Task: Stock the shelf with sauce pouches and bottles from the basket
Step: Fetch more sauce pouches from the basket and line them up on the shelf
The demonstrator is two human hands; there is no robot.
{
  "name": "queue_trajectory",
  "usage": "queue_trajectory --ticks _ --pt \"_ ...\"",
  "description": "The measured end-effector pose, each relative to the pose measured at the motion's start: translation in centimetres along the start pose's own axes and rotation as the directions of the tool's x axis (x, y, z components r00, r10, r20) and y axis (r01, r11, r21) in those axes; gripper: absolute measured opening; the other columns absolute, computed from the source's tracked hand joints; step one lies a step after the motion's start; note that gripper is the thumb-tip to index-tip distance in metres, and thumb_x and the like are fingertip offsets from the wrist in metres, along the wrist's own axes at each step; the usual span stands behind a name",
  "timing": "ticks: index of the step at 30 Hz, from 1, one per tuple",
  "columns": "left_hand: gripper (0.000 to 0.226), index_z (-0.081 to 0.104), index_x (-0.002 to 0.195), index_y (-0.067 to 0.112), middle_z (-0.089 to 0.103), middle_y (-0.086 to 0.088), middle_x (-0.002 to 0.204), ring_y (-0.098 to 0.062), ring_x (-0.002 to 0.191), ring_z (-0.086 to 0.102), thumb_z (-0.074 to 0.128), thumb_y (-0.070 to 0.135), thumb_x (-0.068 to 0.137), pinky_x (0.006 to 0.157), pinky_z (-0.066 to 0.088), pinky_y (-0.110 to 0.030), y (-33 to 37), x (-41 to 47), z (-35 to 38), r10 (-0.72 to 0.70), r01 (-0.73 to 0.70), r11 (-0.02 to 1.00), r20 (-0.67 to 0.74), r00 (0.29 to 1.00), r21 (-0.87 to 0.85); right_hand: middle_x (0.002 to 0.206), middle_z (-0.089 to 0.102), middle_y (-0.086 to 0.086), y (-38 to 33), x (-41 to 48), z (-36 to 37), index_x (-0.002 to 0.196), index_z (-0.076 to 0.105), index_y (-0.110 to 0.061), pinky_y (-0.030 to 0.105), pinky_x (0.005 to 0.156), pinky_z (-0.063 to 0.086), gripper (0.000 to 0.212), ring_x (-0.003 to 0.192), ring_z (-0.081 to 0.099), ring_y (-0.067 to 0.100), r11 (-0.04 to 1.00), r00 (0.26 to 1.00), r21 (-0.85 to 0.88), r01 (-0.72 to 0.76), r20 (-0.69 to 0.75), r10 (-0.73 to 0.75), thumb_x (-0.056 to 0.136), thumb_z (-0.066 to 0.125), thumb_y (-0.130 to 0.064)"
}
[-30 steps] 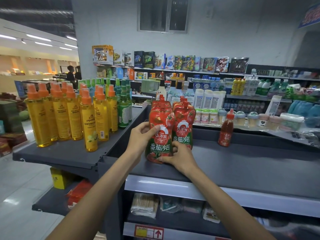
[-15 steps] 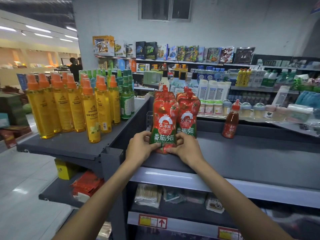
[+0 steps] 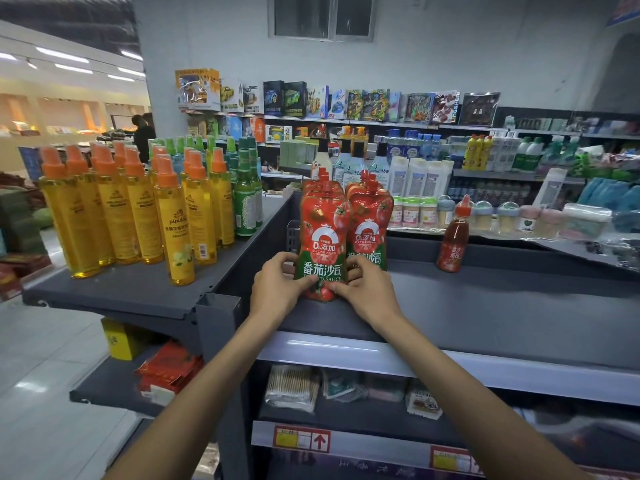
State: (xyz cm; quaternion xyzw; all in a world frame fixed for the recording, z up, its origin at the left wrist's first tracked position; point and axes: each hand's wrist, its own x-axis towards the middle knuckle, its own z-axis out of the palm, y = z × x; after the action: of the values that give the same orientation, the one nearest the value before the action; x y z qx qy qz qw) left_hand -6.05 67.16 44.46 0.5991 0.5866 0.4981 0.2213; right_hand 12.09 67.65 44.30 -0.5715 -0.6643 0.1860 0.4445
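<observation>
Steadying red soft-plastic tomato sauce pouch point(image 3: 323, 237) upright on grey metal shelf point(image 3: 485, 306), pinched at its base by left hand point(image 3: 277, 289) and right hand point(image 3: 367, 292). Could slump or topple forward once released, being soft and top-heavy.

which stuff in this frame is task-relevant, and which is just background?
In the job:
front tomato sauce pouch, held at its base by left hand and right hand
other tomato sauce pouches
small red sauce bottle
grey shelf

Just there:
yellow spray bottles
green bottles
toy boxes
cotton swab packs on the shelf below
</observation>
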Motion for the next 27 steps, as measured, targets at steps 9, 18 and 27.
queue_trajectory --ticks 9,18,27 --pt "0.039 0.068 0.12 0.013 0.067 0.003 0.095 0.001 0.075 0.059 0.084 0.022 0.085 0.058 0.042 -0.015 0.75 0.31 0.49 -0.013 0.012 1.0 -0.005 1.0 -0.02 0.084 0.072 -0.006 0.0 0.51 0.44 0.101 0.064 -0.021 0.028 0.073 0.058 0.037 0.076 0.07 0.01 1.0 1.0 -0.006 0.003 -0.015 -0.004 0.075 0.091 -0.026" --pt "0.051 0.064 0.121 0.016 0.071 0.0 0.105 -0.003 0.084 0.066 0.09 0.026 0.078 0.062 0.048 -0.017 0.59 -0.18 0.61 -0.005 0.005 0.998 -0.013 1.0 -0.055 0.081 0.069 -0.006 0.23 0.36 0.47 0.106 0.064 -0.019 0.019 0.065 0.049 0.043 0.07 0.065 0.007 1.0 1.0 0.004 -0.017 0.004 0.017 0.073 0.092 -0.022" --pt "0.05 0.062 0.119 0.014 0.071 -0.003 0.105 -0.017 0.092 0.07 0.09 0.021 0.078 0.062 0.047 -0.017 0.77 -0.05 0.69 -0.012 0.011 1.0 -0.014 1.0 -0.028 0.082 0.07 -0.003 0.15 0.56 0.71 0.103 0.064 -0.019 0.034 0.076 0.059 0.042 0.076 0.068 0.012 0.999 1.0 -0.03 -0.013 0.009 0.013 0.072 0.092 -0.021"
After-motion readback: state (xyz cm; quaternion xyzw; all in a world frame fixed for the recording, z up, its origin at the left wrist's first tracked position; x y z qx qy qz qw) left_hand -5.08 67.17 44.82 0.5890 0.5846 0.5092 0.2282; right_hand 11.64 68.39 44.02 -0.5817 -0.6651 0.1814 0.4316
